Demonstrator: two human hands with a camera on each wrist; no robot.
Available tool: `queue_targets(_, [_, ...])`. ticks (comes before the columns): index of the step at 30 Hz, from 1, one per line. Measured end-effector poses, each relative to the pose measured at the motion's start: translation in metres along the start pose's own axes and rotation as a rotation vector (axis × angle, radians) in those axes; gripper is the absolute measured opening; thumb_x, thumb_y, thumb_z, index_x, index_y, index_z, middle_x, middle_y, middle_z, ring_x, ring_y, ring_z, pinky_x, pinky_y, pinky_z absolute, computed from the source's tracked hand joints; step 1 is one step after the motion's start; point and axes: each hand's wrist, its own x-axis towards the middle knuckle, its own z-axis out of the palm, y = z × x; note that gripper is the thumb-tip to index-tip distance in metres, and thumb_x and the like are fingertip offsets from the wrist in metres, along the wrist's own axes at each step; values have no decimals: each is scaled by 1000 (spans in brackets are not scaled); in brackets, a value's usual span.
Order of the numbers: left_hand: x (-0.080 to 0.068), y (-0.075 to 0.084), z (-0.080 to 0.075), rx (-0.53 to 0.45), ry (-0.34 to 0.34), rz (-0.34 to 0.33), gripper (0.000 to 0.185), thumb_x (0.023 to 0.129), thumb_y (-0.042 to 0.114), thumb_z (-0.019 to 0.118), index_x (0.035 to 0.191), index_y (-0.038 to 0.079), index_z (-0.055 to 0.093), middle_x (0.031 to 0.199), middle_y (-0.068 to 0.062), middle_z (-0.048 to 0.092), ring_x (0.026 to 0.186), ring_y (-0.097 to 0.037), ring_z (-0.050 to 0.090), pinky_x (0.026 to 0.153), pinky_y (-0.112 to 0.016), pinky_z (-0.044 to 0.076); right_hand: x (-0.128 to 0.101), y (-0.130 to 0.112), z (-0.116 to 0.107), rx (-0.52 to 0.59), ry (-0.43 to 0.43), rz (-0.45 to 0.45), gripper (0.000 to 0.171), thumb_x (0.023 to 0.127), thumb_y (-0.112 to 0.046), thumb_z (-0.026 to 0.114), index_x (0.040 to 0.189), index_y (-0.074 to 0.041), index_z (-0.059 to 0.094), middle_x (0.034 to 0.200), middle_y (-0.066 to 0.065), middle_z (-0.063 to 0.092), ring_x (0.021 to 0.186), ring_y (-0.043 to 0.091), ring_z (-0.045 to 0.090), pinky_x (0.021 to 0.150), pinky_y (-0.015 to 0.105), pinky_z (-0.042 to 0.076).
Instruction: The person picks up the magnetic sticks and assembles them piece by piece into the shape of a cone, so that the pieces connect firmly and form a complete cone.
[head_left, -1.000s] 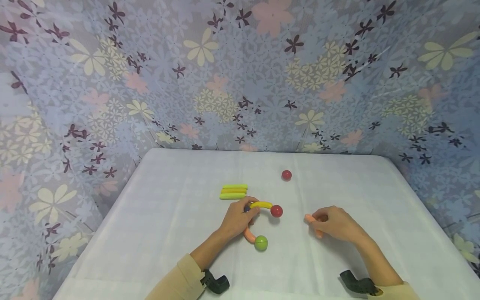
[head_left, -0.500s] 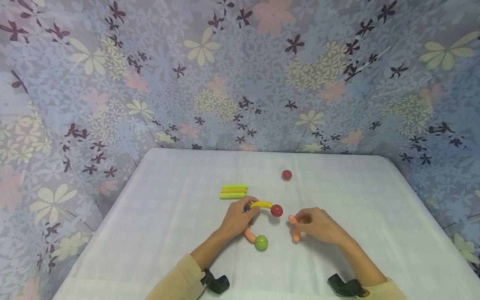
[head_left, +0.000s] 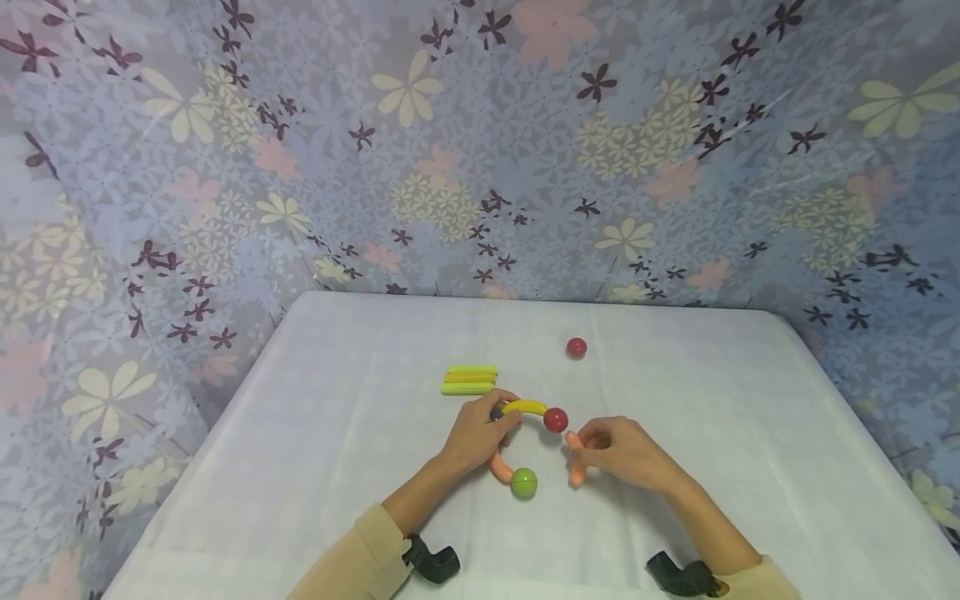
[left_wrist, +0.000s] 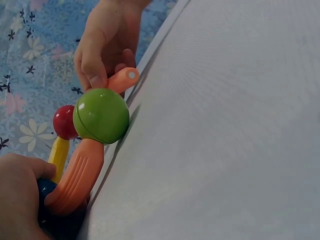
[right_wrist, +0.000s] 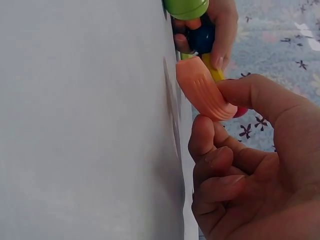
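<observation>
White-clothed table [head_left: 315, 433] bears stacked sticks [head_left: 469, 380], a red ball [head_left: 576, 347]

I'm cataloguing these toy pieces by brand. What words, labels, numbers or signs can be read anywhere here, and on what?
None: no readable text shows in any view.
The orange curved piece pinched by the right hand bears only moulded ridges and a pale dot on its end.
The green ball, red ball and yellow curved piece by the left hand are plain.
The floral backdrop carries flowers only.
</observation>
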Motion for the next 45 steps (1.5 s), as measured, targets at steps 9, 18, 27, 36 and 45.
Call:
queue_targets(9, [0,1,0,-12,4,5,30,94,33,59,120,19,61,60,4,59,53,-13,57,58,-28,44,3,-3,6,43,-3,36,26,83,-39,74,91,-14,71,81,-2,65,79,18,54,67,33,44])
queue_targets(18, [1,2,1,-29,8,11,26,94,30,59,117,18,62,63,3,60,54,-13,58,56,-27,44,5,-4,14,117,14,70,31,83,-41,73,91,-11,70,81,0,66,79,19,55,69,34,43])
queue_targets(27, [1,1,2,-17,15,4,24,95,29,58,117,19,60,62,2,59,53,-12,56,57,-27,43,4,-6,21,121,4,68,37,80,-47,74,90,-12,70,76,0,67,77,17,56,67,33,43])
queue_targets(36, [1,0,2,18,27,2,26,94,31,58,118,21,60,65,4,60,56,-13,57,59,-29,44,5,-3,22,122,6,46,35,81,-46,73,88,-13,70,76,0,67,75,18,55,65,33,43])
queue_targets(45, [2,6,-4,303,83,112,19,83,32,68,99,22,66,86,14,61,71,-5,52,61,-26,44,4,-1,14,38,99,51,30,86,-41,70,91,-12,71,74,-2,65,69,17,55,60,32,44])
